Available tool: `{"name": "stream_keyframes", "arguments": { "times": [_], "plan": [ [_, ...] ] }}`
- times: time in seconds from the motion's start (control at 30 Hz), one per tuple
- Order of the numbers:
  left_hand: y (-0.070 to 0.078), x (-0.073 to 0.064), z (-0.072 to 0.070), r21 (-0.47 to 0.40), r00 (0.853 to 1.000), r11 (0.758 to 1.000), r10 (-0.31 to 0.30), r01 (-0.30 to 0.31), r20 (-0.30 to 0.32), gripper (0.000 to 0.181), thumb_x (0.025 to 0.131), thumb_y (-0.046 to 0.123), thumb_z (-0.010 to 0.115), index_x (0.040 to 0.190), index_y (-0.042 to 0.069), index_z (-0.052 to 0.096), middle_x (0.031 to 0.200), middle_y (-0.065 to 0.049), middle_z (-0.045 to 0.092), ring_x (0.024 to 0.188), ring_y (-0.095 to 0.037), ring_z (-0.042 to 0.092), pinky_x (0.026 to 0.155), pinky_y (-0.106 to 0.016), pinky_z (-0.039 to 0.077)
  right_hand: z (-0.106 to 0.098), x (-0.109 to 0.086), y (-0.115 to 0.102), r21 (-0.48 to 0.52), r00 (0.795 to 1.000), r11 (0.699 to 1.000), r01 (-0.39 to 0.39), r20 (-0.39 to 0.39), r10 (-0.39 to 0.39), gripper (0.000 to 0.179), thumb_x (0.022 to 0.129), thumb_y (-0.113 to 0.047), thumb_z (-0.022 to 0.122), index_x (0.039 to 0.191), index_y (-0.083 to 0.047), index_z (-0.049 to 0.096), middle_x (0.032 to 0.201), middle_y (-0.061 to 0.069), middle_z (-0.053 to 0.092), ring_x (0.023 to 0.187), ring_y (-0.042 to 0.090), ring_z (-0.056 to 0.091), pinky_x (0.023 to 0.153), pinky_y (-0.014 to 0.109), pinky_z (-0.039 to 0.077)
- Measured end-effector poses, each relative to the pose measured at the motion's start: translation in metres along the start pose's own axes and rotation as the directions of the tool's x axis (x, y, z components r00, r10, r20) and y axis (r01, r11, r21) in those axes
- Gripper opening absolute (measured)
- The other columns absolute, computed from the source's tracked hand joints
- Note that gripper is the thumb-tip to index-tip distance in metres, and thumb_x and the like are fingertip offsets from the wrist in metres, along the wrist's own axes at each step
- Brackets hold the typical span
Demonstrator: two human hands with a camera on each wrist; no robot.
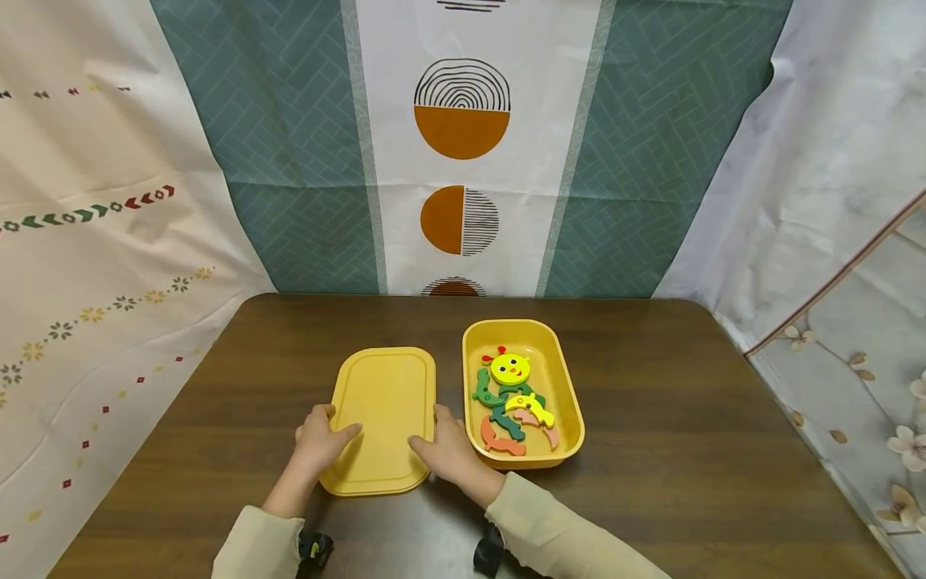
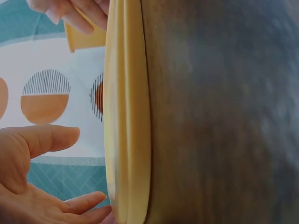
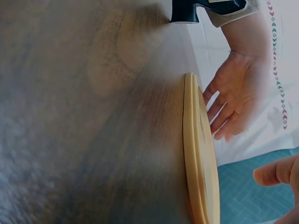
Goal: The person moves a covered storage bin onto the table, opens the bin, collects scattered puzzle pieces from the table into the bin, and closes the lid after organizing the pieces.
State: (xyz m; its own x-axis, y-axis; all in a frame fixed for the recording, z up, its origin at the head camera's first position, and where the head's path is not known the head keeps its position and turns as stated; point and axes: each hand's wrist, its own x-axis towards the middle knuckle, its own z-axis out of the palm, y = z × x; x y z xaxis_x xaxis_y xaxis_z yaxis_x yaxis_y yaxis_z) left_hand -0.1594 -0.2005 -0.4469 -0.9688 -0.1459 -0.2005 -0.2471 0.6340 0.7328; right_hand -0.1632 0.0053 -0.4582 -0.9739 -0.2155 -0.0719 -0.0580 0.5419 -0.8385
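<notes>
A yellow rectangular lid (image 1: 383,418) with rounded corners lies flat on the brown table, between both hands. My left hand (image 1: 318,442) is at its left edge, fingertips at the rim and thumb spread over the top. On the opposite side my right hand (image 1: 452,452) has its fingers along the right edge, thumb pointing inward. In the left wrist view the left thumb (image 2: 56,139) stands apart from the lid while the fingertips meet its edge. The right wrist view shows the left hand (image 3: 238,93) with extended fingers beside the lid's rim (image 3: 191,144).
Right of the lid stands a yellow box (image 1: 571,402), close to my right hand. Inside lie a yellow smiling face piece (image 1: 510,369) with red antennae and several curved green, yellow, orange and pink pieces. Dark wrist devices (image 1: 315,550) sit under the sleeves; patterned cloth hangs behind the table.
</notes>
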Motion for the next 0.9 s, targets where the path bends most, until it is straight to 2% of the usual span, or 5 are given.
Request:
{"name": "stream_keyframes", "arguments": {
  "times": [0.23, 0.4, 0.53, 0.73, 0.9],
  "plan": [
    [-0.003, 0.0, -0.006, -0.129, 0.998, 0.99, -0.049, 0.052, 0.027, 0.062, 0.089, 0.019, 0.053, 0.133, -0.013, 0.024, 0.133, -0.033, 0.03, 0.121, -0.049, 0.027, 0.094, -0.056, 0.037, 0.002, 0.0, -0.001, 0.05, 0.999, 0.999, 0.006, -0.04, -0.004, 0.061, 0.08, -0.017, 0.063, 0.13, 0.008, 0.038, 0.12, 0.025, 0.052, 0.108, 0.033, 0.05, 0.089, 0.045, 0.045],
    [-0.006, -0.001, -0.009, -0.171, 0.998, 0.984, -0.053, 0.058, 0.033, 0.058, 0.09, 0.013, 0.051, 0.131, -0.015, 0.021, 0.133, -0.035, 0.029, 0.118, -0.049, 0.037, 0.09, -0.052, 0.043, 0.004, 0.001, -0.002, 0.206, 1.0, 0.979, 0.0, -0.029, 0.006, 0.059, 0.082, -0.005, 0.058, 0.132, 0.012, 0.032, 0.126, 0.028, 0.046, 0.113, 0.037, 0.048, 0.089, 0.045, 0.047],
    [-0.008, -0.001, -0.013, -0.231, 0.998, 0.971, -0.049, 0.058, 0.043, 0.054, 0.091, 0.006, 0.047, 0.131, -0.018, 0.019, 0.132, -0.037, 0.027, 0.12, -0.05, 0.035, 0.095, -0.052, 0.041, 0.003, 0.003, -0.002, 0.317, 0.999, 0.948, -0.041, -0.011, 0.047, 0.059, 0.083, 0.002, 0.054, 0.135, 0.013, 0.027, 0.129, 0.029, 0.042, 0.112, 0.038, 0.047, 0.086, 0.043, 0.048],
    [-0.014, 0.0, -0.018, -0.255, 0.998, 0.965, -0.059, 0.058, 0.006, 0.046, 0.091, -0.001, 0.042, 0.13, -0.018, 0.026, 0.129, -0.037, 0.033, 0.119, -0.048, 0.036, 0.095, -0.049, 0.041, 0.004, 0.004, 0.0, 0.316, 0.999, 0.948, -0.04, -0.005, 0.044, 0.055, 0.079, 0.008, 0.049, 0.132, 0.013, 0.034, 0.122, 0.027, 0.046, 0.102, 0.032, 0.05, 0.08, 0.038, 0.049],
    [-0.021, 0.002, -0.022, -0.26, 0.998, 0.964, -0.06, 0.051, -0.024, 0.044, 0.088, -0.006, 0.041, 0.129, -0.017, 0.03, 0.127, -0.038, 0.04, 0.116, -0.044, 0.042, 0.081, -0.029, 0.048, 0.005, 0.006, 0.002, 0.276, 1.0, 0.961, 0.001, -0.015, 0.003, 0.052, 0.072, 0.016, 0.044, 0.125, 0.016, 0.042, 0.111, 0.025, 0.051, 0.091, 0.026, 0.051, 0.073, 0.031, 0.048]
  ]
}}
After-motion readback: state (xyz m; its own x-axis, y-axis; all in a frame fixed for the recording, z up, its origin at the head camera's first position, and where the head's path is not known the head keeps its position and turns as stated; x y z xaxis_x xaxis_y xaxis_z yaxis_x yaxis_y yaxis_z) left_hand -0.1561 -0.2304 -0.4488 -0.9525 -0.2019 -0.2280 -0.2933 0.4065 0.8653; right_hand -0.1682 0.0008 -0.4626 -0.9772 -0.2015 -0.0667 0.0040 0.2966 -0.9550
